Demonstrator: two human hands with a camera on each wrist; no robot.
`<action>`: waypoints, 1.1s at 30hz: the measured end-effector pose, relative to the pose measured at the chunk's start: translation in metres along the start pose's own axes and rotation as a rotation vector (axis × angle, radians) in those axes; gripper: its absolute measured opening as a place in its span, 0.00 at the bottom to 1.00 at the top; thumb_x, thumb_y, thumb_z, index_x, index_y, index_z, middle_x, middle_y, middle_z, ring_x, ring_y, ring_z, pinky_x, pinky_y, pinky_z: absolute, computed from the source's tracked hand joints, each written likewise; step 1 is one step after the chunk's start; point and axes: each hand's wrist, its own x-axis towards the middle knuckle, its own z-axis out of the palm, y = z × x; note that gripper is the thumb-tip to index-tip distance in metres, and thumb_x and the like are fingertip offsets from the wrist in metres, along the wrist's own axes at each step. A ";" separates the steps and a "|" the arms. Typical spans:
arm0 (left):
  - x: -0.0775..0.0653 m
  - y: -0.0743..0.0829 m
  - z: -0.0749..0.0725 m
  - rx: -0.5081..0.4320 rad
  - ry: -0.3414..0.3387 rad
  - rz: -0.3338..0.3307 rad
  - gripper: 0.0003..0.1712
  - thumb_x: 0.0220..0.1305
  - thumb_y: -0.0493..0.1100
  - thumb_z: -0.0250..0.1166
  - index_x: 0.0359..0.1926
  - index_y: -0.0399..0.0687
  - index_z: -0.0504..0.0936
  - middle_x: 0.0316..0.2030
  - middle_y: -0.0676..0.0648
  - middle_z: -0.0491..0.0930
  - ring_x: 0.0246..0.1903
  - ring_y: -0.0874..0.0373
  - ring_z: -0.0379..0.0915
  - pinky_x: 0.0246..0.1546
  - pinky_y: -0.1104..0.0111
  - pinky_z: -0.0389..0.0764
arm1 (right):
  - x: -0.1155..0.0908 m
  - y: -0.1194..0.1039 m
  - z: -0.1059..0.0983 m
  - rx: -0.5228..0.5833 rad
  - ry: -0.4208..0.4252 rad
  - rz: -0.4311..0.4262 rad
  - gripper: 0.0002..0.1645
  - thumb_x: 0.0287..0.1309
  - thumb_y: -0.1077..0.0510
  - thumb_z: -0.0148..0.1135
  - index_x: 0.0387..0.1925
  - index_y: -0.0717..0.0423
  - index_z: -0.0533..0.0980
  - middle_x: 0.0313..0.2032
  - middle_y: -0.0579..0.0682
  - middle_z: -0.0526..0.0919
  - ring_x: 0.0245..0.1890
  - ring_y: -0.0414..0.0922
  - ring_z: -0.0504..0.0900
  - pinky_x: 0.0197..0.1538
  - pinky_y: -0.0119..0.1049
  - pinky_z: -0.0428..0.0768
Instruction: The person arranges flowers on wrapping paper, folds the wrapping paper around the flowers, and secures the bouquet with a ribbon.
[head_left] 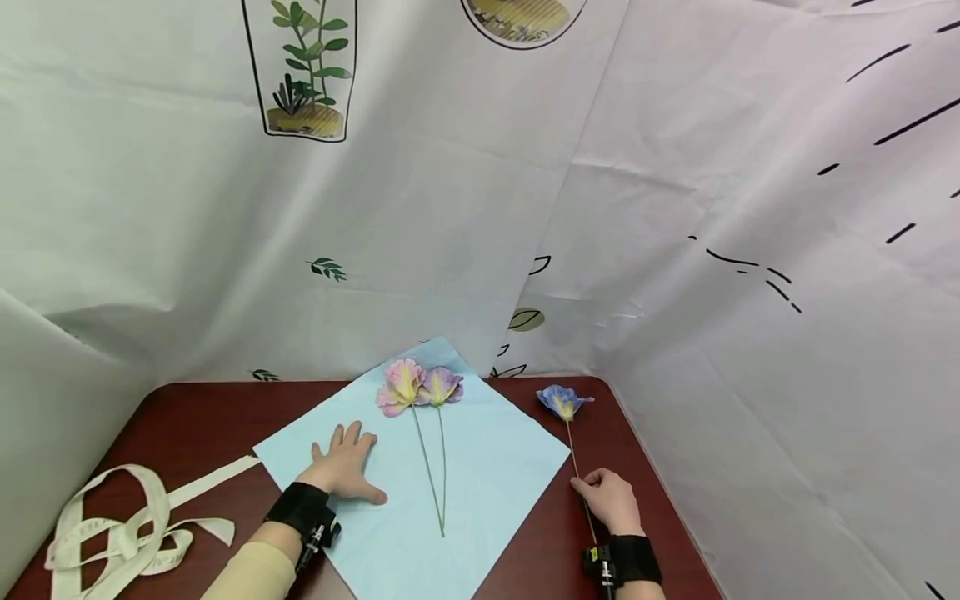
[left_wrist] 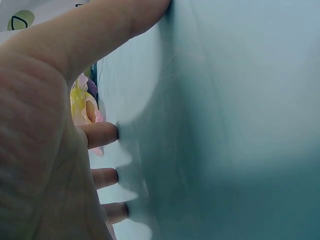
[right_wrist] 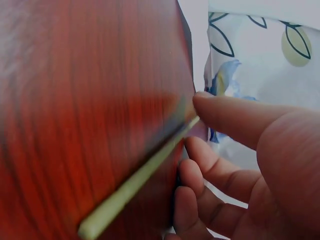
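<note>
A light-blue square sheet (head_left: 495,475) lies flat on the counter (head_left: 532,567), one corner pointing to 12 o'clock, and the left hand (head_left: 345,467) rests on it near 9 o'clock. On it, a pink flower (head_left: 402,385) and a purple flower (head_left: 441,386), both with yellow centres, lie with blooms touching toward 12 o'clock; their thin green stems meet near 6 o'clock. Beyond the sheet, at 2 o'clock, is the bloom of a blue flower (head_left: 562,402), its slender stem pinched by the right hand (head_left: 609,500).

Two flowers (head_left: 408,392) on a sheet (head_left: 487,467), ribbon (head_left: 129,543) to its left, another flower (head_left: 564,404) to its right.
</note>
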 end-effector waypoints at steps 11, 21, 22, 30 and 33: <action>0.003 0.001 -0.001 -0.013 -0.025 -0.012 0.65 0.38 0.69 0.81 0.71 0.39 0.67 0.74 0.26 0.50 0.73 0.21 0.39 0.56 0.18 0.43 | -0.001 -0.005 -0.003 -0.020 0.018 -0.002 0.12 0.61 0.53 0.66 0.30 0.58 0.80 0.27 0.51 0.80 0.26 0.47 0.76 0.29 0.41 0.72; 0.003 0.003 -0.003 0.003 -0.030 -0.015 0.65 0.37 0.70 0.81 0.71 0.40 0.67 0.74 0.26 0.51 0.72 0.22 0.40 0.56 0.19 0.45 | -0.003 -0.003 -0.004 -0.021 0.021 0.039 0.11 0.61 0.54 0.62 0.32 0.59 0.80 0.28 0.53 0.80 0.25 0.48 0.76 0.27 0.40 0.71; 0.002 0.004 -0.003 0.003 -0.030 -0.016 0.65 0.37 0.70 0.81 0.71 0.39 0.67 0.74 0.26 0.51 0.72 0.22 0.40 0.56 0.19 0.45 | -0.003 -0.002 -0.004 -0.022 0.018 0.046 0.11 0.61 0.54 0.62 0.32 0.59 0.80 0.28 0.53 0.80 0.25 0.48 0.76 0.27 0.40 0.71; 0.001 0.003 -0.003 0.000 -0.033 -0.024 0.64 0.37 0.69 0.81 0.70 0.39 0.67 0.74 0.26 0.51 0.72 0.21 0.40 0.55 0.18 0.45 | 0.000 0.004 -0.005 0.070 -0.009 0.017 0.14 0.66 0.53 0.62 0.35 0.61 0.82 0.30 0.52 0.81 0.28 0.47 0.76 0.31 0.40 0.71; 0.002 0.002 -0.002 0.006 -0.034 -0.026 0.65 0.37 0.69 0.81 0.70 0.39 0.67 0.74 0.26 0.51 0.72 0.21 0.40 0.55 0.18 0.46 | -0.001 0.002 -0.004 0.161 -0.011 0.016 0.16 0.69 0.53 0.61 0.40 0.63 0.83 0.33 0.53 0.81 0.31 0.47 0.75 0.33 0.39 0.72</action>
